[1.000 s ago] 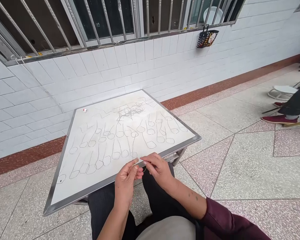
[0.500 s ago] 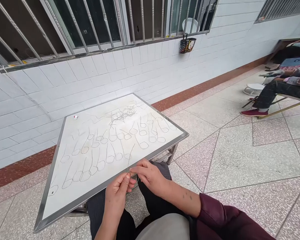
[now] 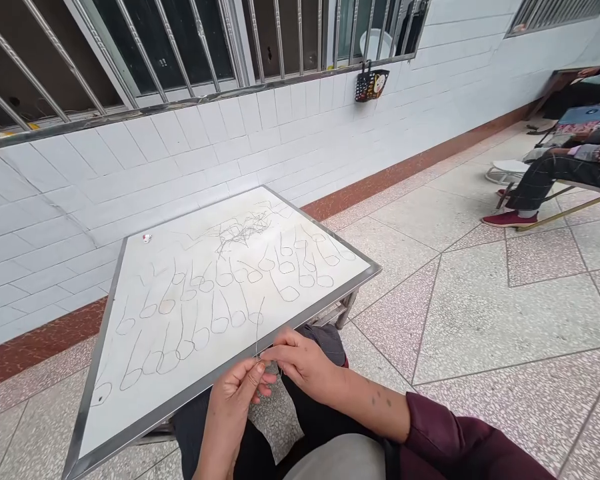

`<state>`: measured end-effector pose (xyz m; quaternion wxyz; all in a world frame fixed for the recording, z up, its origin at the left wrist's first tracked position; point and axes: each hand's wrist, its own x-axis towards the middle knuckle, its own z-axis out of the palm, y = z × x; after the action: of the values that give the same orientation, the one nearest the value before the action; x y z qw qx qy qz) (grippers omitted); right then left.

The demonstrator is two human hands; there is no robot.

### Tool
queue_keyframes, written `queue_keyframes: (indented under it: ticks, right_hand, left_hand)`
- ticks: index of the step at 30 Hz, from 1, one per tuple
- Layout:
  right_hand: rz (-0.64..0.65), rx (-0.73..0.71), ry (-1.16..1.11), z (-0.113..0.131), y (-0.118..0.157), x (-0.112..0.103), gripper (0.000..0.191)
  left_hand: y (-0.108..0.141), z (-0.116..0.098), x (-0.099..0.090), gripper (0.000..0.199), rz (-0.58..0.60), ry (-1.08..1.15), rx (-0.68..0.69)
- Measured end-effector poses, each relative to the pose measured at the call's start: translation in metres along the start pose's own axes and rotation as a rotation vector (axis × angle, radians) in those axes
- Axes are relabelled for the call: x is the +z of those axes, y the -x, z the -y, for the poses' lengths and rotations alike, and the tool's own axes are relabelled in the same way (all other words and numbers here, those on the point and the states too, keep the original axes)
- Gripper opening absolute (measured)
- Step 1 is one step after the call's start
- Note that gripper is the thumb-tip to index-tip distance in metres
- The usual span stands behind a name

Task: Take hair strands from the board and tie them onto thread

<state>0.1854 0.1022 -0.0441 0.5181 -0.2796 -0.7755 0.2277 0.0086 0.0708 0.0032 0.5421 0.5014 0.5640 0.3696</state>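
Observation:
A thin wire stands up from between my fingertips, just past the table's near edge. My left hand pinches it between thumb and index finger. Close against it on the right, my right hand also has its fingers closed on the wire, and a bit of wire curves below. On the white table lie several looped wires, such as one wire loop, each with a round end and a straight tail. A tangled pile of straight wires lies toward the back of the table.
A small white and red item lies at the table's far left corner. Behind stands a white tiled wall with barred windows and a hanging black basket. At the right, a seated person is near a white stool.
The view has shifted slightly. Both hands remain together on the wire, with only a small change of their position. The upright wire leans less than before.

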Motion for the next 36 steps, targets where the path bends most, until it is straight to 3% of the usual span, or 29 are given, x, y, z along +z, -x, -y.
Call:
queue_keyframes:
  ticks: [6,11,14,18,25,32,36]
  right_hand:
    - [0.044,0.065,-0.044,-0.001,0.004,0.0,0.03]
    - [0.027,0.133,-0.076,0.001,0.001,-0.002,0.014]
    - [0.042,0.246,-0.153,0.002,0.001,-0.003,0.007]
    - [0.066,0.397,-0.259,0.003,0.001,-0.004,0.011]
    - [0.06,0.244,-0.261,0.002,-0.001,-0.004,0.02]
    - [0.085,0.52,-0.504,0.004,-0.004,-0.001,0.021]
    - [0.082,0.551,-0.505,0.008,-0.006,0.001,0.022]
  left_hand:
    - [0.0,0.005,0.003,0.039,0.005,-0.033,0.024]
    - [0.0,0.01,0.005,0.041,-0.012,-0.008,0.038]
    - [0.002,0.01,0.007,0.039,-0.048,0.035,0.052]
    - [0.005,0.009,0.01,0.035,-0.099,0.121,0.052]
    - [0.008,0.006,0.015,0.035,-0.115,0.318,0.01]
    - [0.009,0.009,0.016,0.037,-0.092,0.27,0.035]
    - [0.011,0.01,0.017,0.038,-0.089,0.254,0.049]
